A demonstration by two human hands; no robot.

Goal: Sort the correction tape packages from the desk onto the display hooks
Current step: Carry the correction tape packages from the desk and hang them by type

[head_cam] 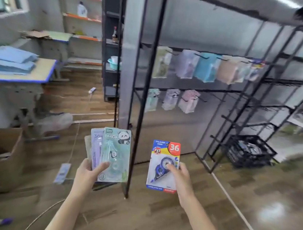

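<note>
Head view: left hand [90, 172] grips a fanned stack of packages [112, 154], panda card in front. Right hand [179, 177] pinches one blue package [163, 166] by its lower part, held upright, well short of the rack [146, 87]. Two rows of hooks already carry hung packages [206, 67]; lower-row hooks to the right look bare. Judgement: partly done; the held cards remain.

The left hand [88, 174] held a fanned stack of packages [111, 154], a pale green panda one in front. The right hand [181, 177] pinched a blue package [163, 166] upright. Behind stood a black rack [146, 87] with blurred packs, probably similar ones, on its hooks [201, 56].
</note>
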